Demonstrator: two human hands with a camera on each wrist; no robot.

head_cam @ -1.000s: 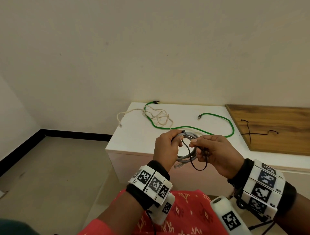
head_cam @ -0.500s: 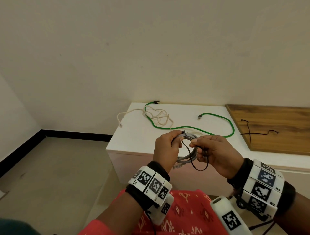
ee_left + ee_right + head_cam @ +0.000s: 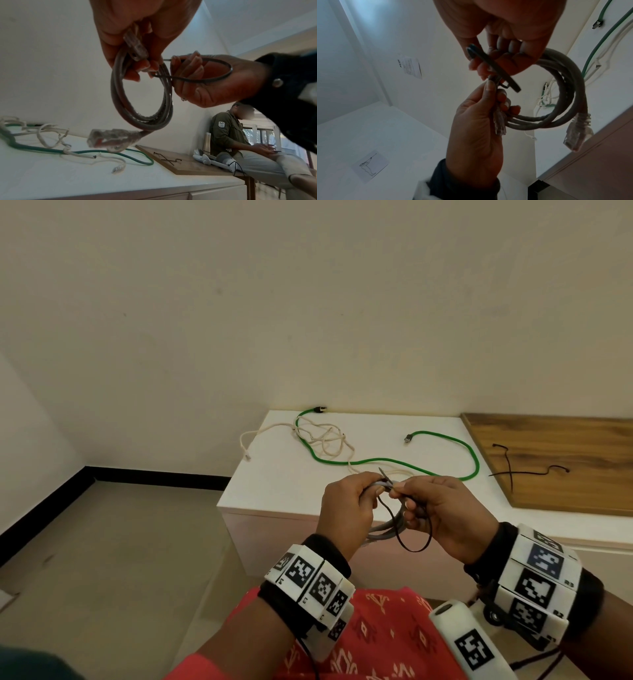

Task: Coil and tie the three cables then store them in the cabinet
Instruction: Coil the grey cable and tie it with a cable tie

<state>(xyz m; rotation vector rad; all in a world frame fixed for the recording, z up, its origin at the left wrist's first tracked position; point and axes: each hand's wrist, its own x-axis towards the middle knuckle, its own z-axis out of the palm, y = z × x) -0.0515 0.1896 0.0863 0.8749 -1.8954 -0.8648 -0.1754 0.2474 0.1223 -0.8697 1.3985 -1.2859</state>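
My left hand grips a coiled grey cable at its top, in front of the white cabinet. One clear plug dangles below the coil. My right hand pinches a black cable tie looped round the coil's strands, its tip poking up between both thumbs. A green cable and a cream cable lie loose and tangled on the cabinet top.
A wooden board at the right carries two more black ties. A seated person is beyond the board. The cabinet stands against the wall, with bare floor to the left.
My hands have closed together slightly and the tie's tip now sticks up between the thumbs. The coil stays in the same place.
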